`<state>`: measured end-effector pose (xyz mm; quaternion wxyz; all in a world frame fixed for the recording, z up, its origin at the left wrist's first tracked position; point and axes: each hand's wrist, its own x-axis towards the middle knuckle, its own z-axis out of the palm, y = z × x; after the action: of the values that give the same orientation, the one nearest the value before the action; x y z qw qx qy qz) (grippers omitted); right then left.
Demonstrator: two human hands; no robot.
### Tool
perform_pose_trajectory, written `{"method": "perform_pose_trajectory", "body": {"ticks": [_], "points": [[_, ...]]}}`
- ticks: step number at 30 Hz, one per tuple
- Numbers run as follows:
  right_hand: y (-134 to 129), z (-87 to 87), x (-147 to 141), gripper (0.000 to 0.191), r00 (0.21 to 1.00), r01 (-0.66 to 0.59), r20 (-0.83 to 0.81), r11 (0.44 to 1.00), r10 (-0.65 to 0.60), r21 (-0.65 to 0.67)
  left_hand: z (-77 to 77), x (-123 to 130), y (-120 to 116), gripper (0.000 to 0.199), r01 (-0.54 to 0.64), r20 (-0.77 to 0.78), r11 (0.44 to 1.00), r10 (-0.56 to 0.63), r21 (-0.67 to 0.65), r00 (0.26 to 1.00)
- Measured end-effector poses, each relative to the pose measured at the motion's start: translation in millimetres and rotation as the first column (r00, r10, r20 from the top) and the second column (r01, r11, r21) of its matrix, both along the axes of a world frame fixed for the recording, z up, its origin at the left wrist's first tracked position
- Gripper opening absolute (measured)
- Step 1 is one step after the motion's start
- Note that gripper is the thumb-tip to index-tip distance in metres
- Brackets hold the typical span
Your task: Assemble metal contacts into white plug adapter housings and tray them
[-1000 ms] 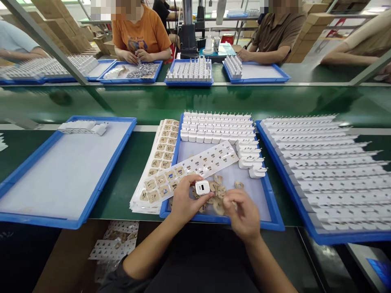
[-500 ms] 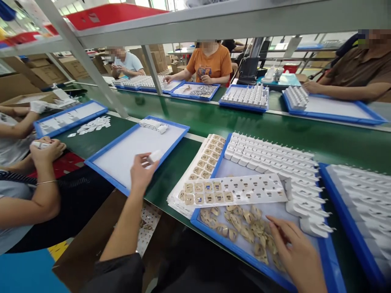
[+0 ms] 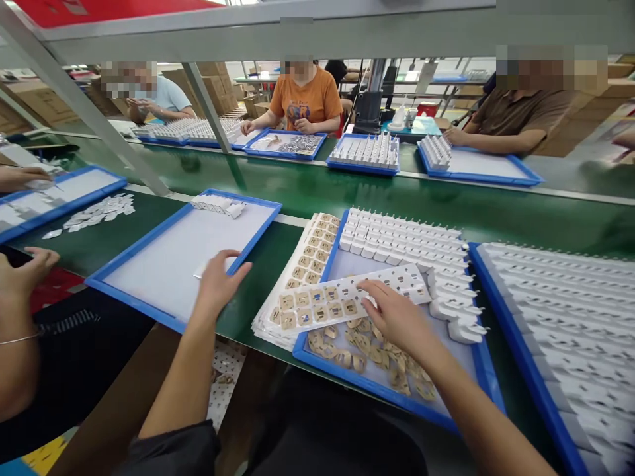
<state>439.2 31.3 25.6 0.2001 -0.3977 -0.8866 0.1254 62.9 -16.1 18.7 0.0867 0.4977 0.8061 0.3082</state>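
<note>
My left hand (image 3: 218,284) is over the right part of a blue-rimmed white tray (image 3: 149,264), thumb and fingers apart. A white plastic part (image 3: 199,271) shows beside and behind its fingers, mostly hidden by them. My right hand (image 3: 397,314) reaches over a perforated white sheet (image 3: 411,281) with tan die-cut pads (image 3: 319,312) on its left half. Its thumb and index finger are spread near the last pads; I cannot tell whether they touch the sheet. Under the sheet, loose tan scraps (image 3: 381,354) lie in a second blue tray (image 3: 342,380).
White housings (image 3: 397,235) stand in rows in the second tray, and more (image 3: 585,330) fill a tray at right. A stack of pad sheets (image 3: 278,317) lies between trays. Several white housings (image 3: 218,205) line the left tray's far end. Co-workers sit across and at left; a shelf beam (image 3: 248,49) crosses above.
My right hand has moved up and left from the scraps to the sheet. My left hand has opened from around the white part and moved slightly down. The view has turned right.
</note>
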Motion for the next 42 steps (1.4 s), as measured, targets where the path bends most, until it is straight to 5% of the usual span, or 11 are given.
{"method": "perform_pose_trajectory", "body": {"ticks": [4,9,14,19,26,32,36,39,42], "points": [[33.0,-9.5,-44.1,0.031,0.997,-0.054,0.052,0.992,0.060,-0.115,7.0,80.7,21.0,0.034,0.489,0.122,0.872,-0.486,0.008,0.865],[45.7,-20.4,-63.4,0.022,0.999,-0.036,0.014,0.993,0.038,-0.117,1.1,117.0,37.1,0.028,0.638,0.160,0.770,-0.631,0.013,0.759],[37.1,-10.4,-55.2,0.021,0.995,-0.056,-0.087,0.995,0.049,-0.085,4.5,111.6,38.4,0.031,0.664,0.438,0.747,-0.591,-0.018,0.677],[28.5,-6.9,-51.0,0.021,0.962,-0.196,-0.183,0.980,0.201,0.041,10.0,110.3,38.3,0.044,0.691,0.703,0.720,-0.524,0.064,0.480],[25.3,-6.4,-48.5,0.016,0.890,-0.281,-0.324,0.946,0.320,0.161,11.8,108.0,38.3,0.053,0.684,0.877,0.725,-0.380,0.085,0.294],[21.9,-0.2,-44.8,0.018,0.824,-0.318,-0.450,0.938,0.345,0.137,11.2,104.4,40.7,0.055,0.683,0.944,0.725,-0.280,0.087,0.176],[16.9,10.5,-32.7,0.015,0.792,-0.338,-0.536,0.941,0.292,0.012,8.2,99.7,43.3,0.052,0.703,0.918,0.708,-0.322,0.071,0.232],[3.8,21.6,-13.0,0.011,0.807,-0.334,-0.542,0.938,0.236,-0.089,6.3,92.2,44.9,0.048,0.730,0.782,0.683,-0.448,-0.013,0.433],[-21.0,27.9,12.7,0.009,0.837,-0.313,-0.506,0.940,0.206,-0.136,7.6,85.6,48.8,0.039,0.714,0.473,0.691,-0.595,-0.113,0.650]]}}
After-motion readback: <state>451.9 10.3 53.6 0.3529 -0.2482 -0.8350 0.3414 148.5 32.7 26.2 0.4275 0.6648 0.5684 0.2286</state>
